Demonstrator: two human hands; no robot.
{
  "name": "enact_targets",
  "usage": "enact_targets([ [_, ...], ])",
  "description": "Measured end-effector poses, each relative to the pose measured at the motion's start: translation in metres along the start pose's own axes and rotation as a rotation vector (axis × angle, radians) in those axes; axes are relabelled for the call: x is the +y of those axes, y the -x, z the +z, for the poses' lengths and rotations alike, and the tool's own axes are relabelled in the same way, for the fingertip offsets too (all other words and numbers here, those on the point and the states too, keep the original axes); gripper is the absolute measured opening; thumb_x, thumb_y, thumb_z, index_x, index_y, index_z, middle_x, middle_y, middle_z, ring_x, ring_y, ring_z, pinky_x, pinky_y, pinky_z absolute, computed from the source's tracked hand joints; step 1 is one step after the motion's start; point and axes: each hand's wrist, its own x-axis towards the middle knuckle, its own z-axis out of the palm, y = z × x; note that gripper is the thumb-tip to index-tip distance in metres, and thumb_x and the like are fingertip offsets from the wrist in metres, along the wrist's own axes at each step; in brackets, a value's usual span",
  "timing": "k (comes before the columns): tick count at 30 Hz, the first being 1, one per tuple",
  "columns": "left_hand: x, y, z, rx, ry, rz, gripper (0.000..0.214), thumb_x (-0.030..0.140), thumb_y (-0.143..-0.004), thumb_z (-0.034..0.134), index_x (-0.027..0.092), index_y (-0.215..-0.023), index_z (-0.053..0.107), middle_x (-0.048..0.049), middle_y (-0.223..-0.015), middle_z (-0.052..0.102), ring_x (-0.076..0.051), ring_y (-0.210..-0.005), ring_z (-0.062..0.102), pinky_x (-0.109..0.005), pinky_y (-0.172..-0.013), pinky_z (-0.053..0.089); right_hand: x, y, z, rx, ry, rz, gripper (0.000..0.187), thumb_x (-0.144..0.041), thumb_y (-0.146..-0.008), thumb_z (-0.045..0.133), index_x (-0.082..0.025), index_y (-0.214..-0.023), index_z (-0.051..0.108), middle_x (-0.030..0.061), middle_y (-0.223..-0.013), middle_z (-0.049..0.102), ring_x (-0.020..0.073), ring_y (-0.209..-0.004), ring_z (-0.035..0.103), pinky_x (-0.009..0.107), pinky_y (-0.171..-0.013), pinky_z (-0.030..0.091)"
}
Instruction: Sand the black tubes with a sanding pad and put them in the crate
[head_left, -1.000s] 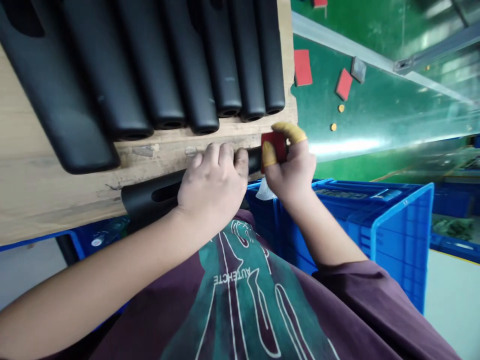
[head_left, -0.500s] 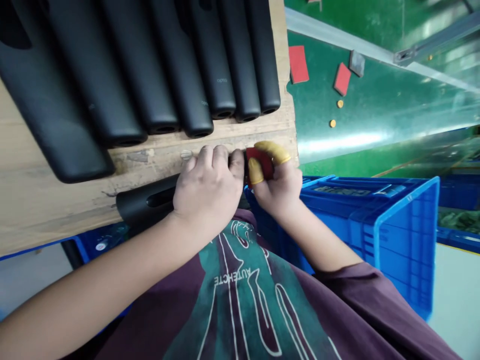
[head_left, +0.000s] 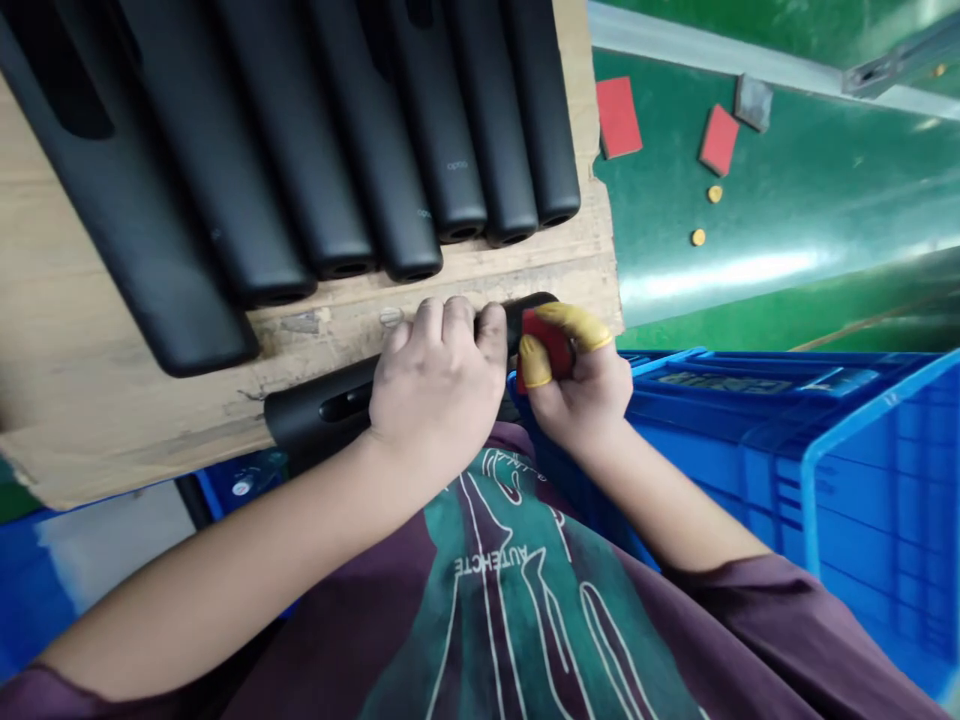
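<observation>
My left hand (head_left: 439, 385) is wrapped round a black tube (head_left: 315, 415) that lies across the near edge of a wooden board (head_left: 90, 400). My right hand (head_left: 577, 385) has yellow finger cots on thumb and forefinger. It pinches a small red pad (head_left: 551, 340) against the tube's right end. The tube has a slot in its side, left of my left hand.
Several more black tubes (head_left: 375, 150) lie side by side on the board. To the right is a green surface (head_left: 750, 250) with two red pads (head_left: 619, 115), a grey piece and two small yellow bits. A blue plastic crate (head_left: 810, 440) stands at my right.
My right hand slid the red pad left along the tube's end, then slightly back right. The view shifted a little. My left hand kept its grip.
</observation>
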Motion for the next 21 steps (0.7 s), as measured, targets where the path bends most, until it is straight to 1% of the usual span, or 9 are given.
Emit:
enact_targets([
  [2,0.0001,-0.0002,-0.0005,-0.003,-0.011,-0.002,0.035,0.03,-0.094,0.053,0.015,-0.124,0.062,-0.0192,-0.104,0.065,-0.037,-0.101,0.06,-0.047,-0.078,0.048,0.0016,0.001,0.0007,-0.009,-0.032,0.046,0.026,-0.035,-0.091,0.062,-0.026,-0.115,0.059,0.0042,-0.102,0.074,0.0187,-0.081,0.074,0.032,-0.071,0.063],
  [4,0.0002,-0.0005,-0.0009,-0.007,-0.029,-0.002,0.037,0.032,-0.094,0.054,0.014,-0.126,0.061,-0.0197,-0.106,0.065,-0.038,-0.103,0.059,-0.047,-0.079,0.048,0.0023,0.002,0.0019,0.044,-0.052,0.093,0.027,-0.036,-0.091,0.061,-0.026,-0.116,0.059,0.0051,-0.104,0.073,0.0203,-0.088,0.073,0.036,-0.077,0.062],
  [6,0.0003,-0.0007,-0.0012,-0.018,-0.046,0.001,0.038,0.031,-0.093,0.056,0.015,-0.127,0.06,-0.0194,-0.107,0.065,-0.037,-0.102,0.06,-0.047,-0.079,0.048,0.0015,0.0034,0.0037,0.062,-0.081,0.093,0.026,-0.034,-0.092,0.061,-0.026,-0.116,0.059,0.0049,-0.104,0.072,0.0207,-0.094,0.072,0.037,-0.083,0.061],
  [9,0.0001,-0.0013,-0.0014,-0.029,-0.054,-0.002,0.04,0.032,-0.092,0.058,0.016,-0.129,0.059,-0.0182,-0.107,0.065,-0.036,-0.101,0.06,-0.046,-0.08,0.048,0.0003,0.0041,0.0058,0.004,-0.167,0.067,0.029,-0.031,-0.09,0.063,-0.026,-0.118,0.058,0.0044,-0.106,0.071,0.0202,-0.094,0.071,0.037,-0.086,0.061],
  [12,0.0,-0.0019,-0.0013,-0.032,-0.039,-0.023,0.04,0.035,-0.091,0.062,0.017,-0.126,0.06,-0.0171,-0.105,0.065,-0.036,-0.103,0.059,-0.044,-0.079,0.048,0.0003,0.003,0.0063,0.041,-0.203,0.114,0.03,-0.029,-0.09,0.063,-0.026,-0.119,0.057,0.0054,-0.11,0.069,0.021,-0.098,0.071,0.038,-0.088,0.06],
  [14,0.0001,-0.0024,-0.0012,-0.034,-0.049,-0.019,0.04,0.035,-0.091,0.061,0.017,-0.126,0.06,-0.017,-0.104,0.064,-0.036,-0.101,0.059,-0.044,-0.078,0.048,-0.0001,0.0026,0.0058,0.038,-0.194,0.144,0.029,-0.028,-0.09,0.063,-0.026,-0.118,0.057,0.0048,-0.109,0.069,0.0208,-0.099,0.07,0.038,-0.088,0.06],
  [17,0.0003,-0.0028,-0.001,-0.034,-0.079,-0.003,0.041,0.037,-0.092,0.059,0.017,-0.127,0.06,-0.0174,-0.103,0.064,-0.037,-0.099,0.059,-0.044,-0.076,0.047,0.0,0.0023,0.0047,-0.026,-0.222,0.181,0.03,-0.034,-0.09,0.063,-0.026,-0.118,0.057,0.0048,-0.11,0.069,0.0206,-0.097,0.07,0.038,-0.089,0.06],
  [21,-0.0001,-0.0027,-0.0005,-0.03,-0.122,-0.003,0.043,0.038,-0.091,0.06,0.016,-0.129,0.059,-0.0172,-0.104,0.064,-0.036,-0.097,0.059,-0.044,-0.075,0.046,0.0015,0.0017,0.0043,-0.02,-0.258,0.226,0.03,-0.038,-0.092,0.059,-0.025,-0.12,0.054,0.0067,-0.113,0.068,0.0221,-0.105,0.068,0.042,-0.098,0.057],
])
